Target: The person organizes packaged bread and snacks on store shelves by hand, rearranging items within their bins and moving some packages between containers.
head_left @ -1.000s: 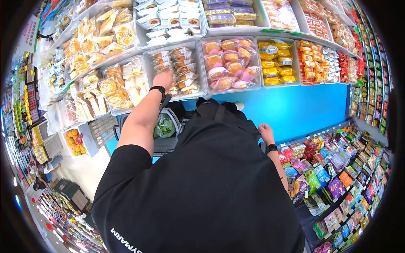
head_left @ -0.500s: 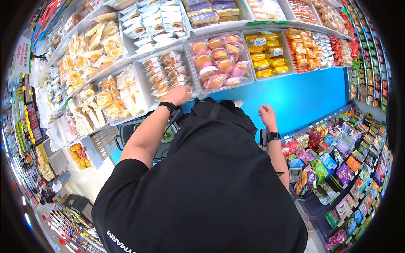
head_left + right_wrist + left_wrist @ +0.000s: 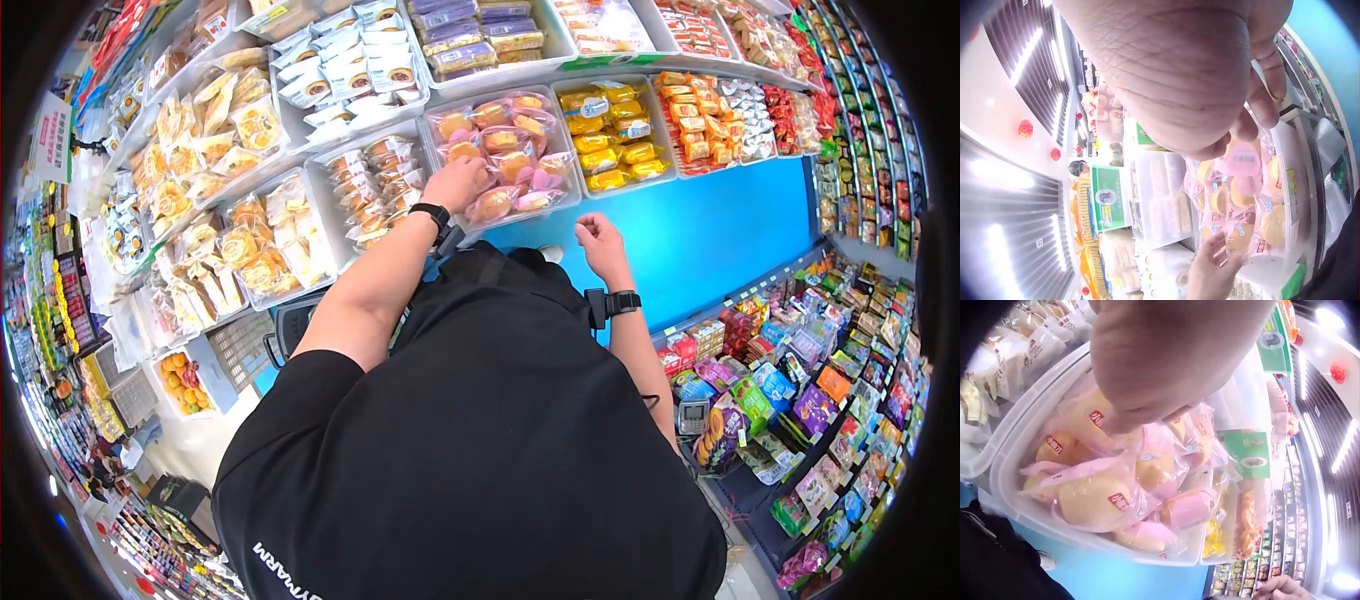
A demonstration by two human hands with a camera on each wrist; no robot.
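My left hand [image 3: 458,184] is over a clear plastic bin [image 3: 572,192] of wrapped buns [image 3: 508,165] in pink-tinted bags. In the left wrist view its fingertips come down right at a bagged bun [image 3: 1088,419] with a red label. The right wrist view shows the same left hand [image 3: 1211,270] with thumb and fingers apart, beside a bun [image 3: 1239,237]; part of the contact is hidden. My right hand [image 3: 603,250] hangs in front of my body, fingers loosely curled and nothing in them.
Left of the buns stands a bin of small brown wrapped cakes [image 3: 372,185]; to the right are yellow packets [image 3: 612,135]. More bins of bagged pastries [image 3: 262,245] continue leftward. A snack shelf [image 3: 770,400] is at my right, a box of fruit [image 3: 185,385] on the left.
My left hand has moved right, from the brown cakes bin to the pink-bagged buns. My right hand has risen and come inward, in front of my body.
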